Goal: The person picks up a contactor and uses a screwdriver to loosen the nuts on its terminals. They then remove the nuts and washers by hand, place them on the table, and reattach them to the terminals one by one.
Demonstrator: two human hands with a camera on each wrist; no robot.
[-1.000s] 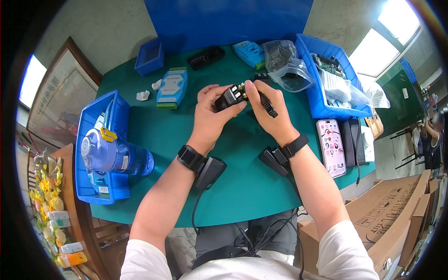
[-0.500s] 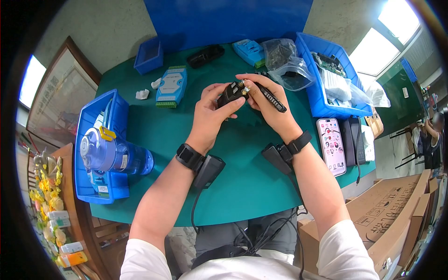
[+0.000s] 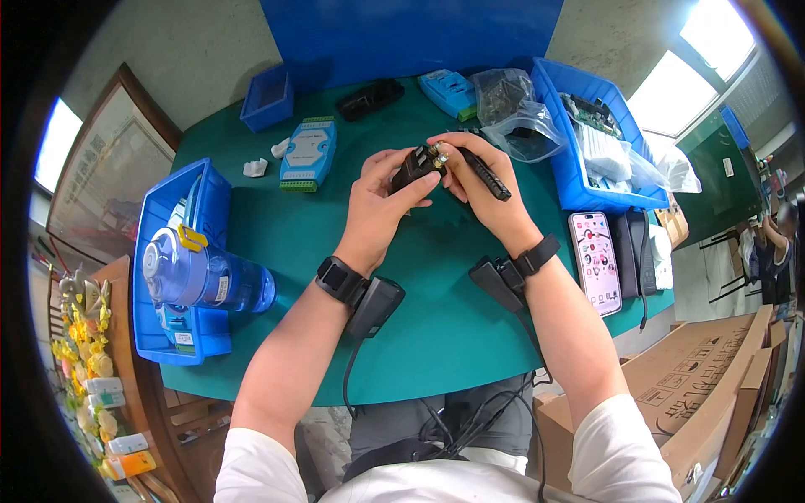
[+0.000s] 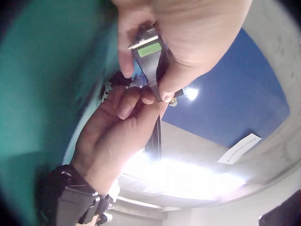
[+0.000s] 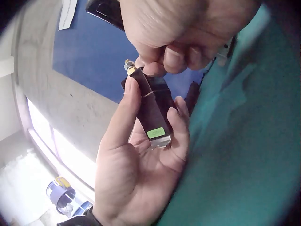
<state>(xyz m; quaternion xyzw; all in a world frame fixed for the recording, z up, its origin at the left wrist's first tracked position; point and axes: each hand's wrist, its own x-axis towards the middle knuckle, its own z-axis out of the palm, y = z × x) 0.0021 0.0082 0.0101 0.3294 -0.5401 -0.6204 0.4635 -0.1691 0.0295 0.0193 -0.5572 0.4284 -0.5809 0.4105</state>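
Note:
Over the middle of the table, my left hand (image 3: 375,205) grips a black connector housing (image 3: 407,171) between thumb and fingers. The housing (image 5: 153,110) bears a green label (image 5: 156,133), with a silvery metal part at its lower end in the right wrist view. Brass and silver fittings (image 5: 130,67) stick out at the other end, by the left thumb. My right hand (image 3: 490,194) holds a long black ridged piece (image 3: 488,177) against its index-finger side. Its curled fingertips (image 5: 174,60) meet the fitting end of the housing; their exact contact is partly hidden.
Blue-and-white modules (image 3: 309,155) (image 3: 449,90), a black object (image 3: 370,99) and clear bags (image 3: 524,130) lie farther back. A blue bin and bottle (image 3: 235,281) stand left; another filled bin (image 3: 570,180), a phone (image 3: 595,264) and a black case (image 3: 628,251) are right.
Since the first frame, the housing has turned in my left hand. The right hand has rotated, and the ridged piece has shifted up along its index-finger side. Little differs from the second frame.

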